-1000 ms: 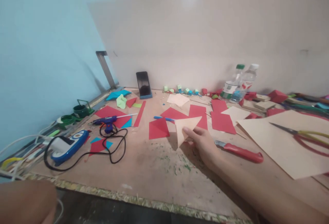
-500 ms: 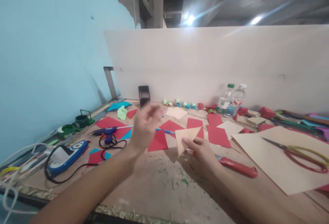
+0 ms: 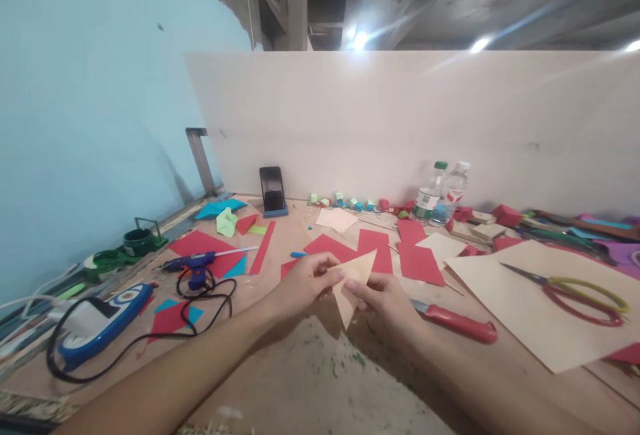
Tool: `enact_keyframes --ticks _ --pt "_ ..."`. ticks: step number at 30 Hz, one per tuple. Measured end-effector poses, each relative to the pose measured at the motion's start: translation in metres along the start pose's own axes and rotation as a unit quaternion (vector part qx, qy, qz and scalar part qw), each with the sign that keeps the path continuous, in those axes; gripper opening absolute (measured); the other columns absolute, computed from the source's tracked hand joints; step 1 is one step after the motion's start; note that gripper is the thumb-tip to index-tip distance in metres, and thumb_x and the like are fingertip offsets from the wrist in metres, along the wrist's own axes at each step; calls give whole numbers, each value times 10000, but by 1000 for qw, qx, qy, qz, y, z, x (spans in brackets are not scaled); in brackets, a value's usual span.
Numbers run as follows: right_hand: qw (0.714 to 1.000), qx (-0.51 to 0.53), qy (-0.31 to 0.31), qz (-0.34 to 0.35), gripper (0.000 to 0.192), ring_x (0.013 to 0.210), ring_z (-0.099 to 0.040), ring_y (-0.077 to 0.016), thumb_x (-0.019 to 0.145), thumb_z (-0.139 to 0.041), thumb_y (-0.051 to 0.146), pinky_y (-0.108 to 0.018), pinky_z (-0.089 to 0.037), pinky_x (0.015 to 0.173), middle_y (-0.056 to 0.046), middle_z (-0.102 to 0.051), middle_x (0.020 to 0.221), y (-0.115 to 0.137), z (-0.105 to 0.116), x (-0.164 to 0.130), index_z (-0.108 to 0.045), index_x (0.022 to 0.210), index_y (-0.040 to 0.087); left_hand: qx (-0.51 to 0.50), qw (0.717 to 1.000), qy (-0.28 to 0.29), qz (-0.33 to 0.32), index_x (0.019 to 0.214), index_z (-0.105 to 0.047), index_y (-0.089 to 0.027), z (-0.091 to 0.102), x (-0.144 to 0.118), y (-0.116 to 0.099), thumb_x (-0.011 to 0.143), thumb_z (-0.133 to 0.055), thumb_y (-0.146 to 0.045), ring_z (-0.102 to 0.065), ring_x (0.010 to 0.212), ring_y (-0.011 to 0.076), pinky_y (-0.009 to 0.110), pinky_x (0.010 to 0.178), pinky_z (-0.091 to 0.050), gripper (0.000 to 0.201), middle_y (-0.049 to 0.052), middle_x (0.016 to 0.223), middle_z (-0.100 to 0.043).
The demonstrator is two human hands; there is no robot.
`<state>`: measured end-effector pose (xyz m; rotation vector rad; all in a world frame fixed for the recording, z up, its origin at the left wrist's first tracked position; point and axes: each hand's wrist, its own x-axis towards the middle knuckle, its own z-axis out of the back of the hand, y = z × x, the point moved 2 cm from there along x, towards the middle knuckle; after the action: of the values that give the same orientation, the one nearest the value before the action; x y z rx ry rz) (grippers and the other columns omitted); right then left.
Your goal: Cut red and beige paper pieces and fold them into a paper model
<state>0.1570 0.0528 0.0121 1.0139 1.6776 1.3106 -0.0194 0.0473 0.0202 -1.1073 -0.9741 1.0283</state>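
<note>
Clamping cream, pointed, apparently creased paper piece (image 3: 361, 267) in fingers of left hand (image 3: 304, 285) and right hand (image 3: 387, 296) above brown wooden tabletop (image 3: 280, 382), already shaped, not yet set down, with remaining folds impossible to tell.

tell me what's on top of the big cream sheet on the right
Red-and-yellow-handled scissors lie on the cream sheet; the part directly beneath them is covered and cannot be seen.
</note>
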Motion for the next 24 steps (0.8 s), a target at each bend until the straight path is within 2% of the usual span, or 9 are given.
enact_keyframes --ticks 3,7,13,17,20,22,24 --pt "1000 -2 2 -1 510 689 -637 -184 643 -930 607 -293 -471 650 -77 -728 731 -2 1 1 -804 772 129 -3 1000 7 6 836 -584 -184 -1 0 4 905 -630 -534 -433 500 88 215 500 -310 360 -52 602 -518" --pt "1000 9 -13 -12 548 602 -545 -140 639 -895 673 -297 -470 631 -41 -659 662 -7 3 3 -743 682 148 -9 1000 -22 10 859 -555 -203 -3 1 9 918 -603 -561 -412 462 88 206 465 -275 366 -64 583 -516" --pt "1000 -4 -18 -24 562 665 -583 -168 589 -913 680 -330 -517 708 -49 -662 692 -7 3 2 -727 656 154 -21 1000 -18 8 814 -531 -206 -2 0 8 909 -611 -534 -421 456 88 201 458 -303 350 -68 544 -497" --pt "999 -16 -7 -28 560 680 -596 -179 579 -923 672 -329 -517 694 -56 -684 709 -5 2 2 -757 687 148 -27 999 -5 17 779 -524 -206 1 -1 10 894 -635 -561 -424 468 92 207 430 -280 389 -60 574 -475" --pt "999 -23 -8 -27 535 605 -531 -139 606 -923 652 -301 -491 639 -13 -623 626 -5 4 2 -710 620 161 -33 999 7 21 806 -533 -201 -2 -1 13 914 -630 -582 -369 455 84 214 432 -245 407 -71 570 -444" --pt "999 -28 -8 -27 524 572 -498 -116 642 -913 641 -278 -462 603 3 -602 599 -6 5 3 -703 618 162 -44 999 0 15 798 -504 -204 -4 0 14 917 -625 -596 -359 482 80 209 462 -254 427 -77 585 -423" --pt "999 -34 0 -33 509 584 -531 -117 670 -907 625 -267 -462 603 -20 -650 633 -8 5 3 -738 666 145 -57 998 -18 8 793 -473 -207 -4 2 14 907 -630 -613 -365 519 79 205 498 -281 450 -77 620 -413"
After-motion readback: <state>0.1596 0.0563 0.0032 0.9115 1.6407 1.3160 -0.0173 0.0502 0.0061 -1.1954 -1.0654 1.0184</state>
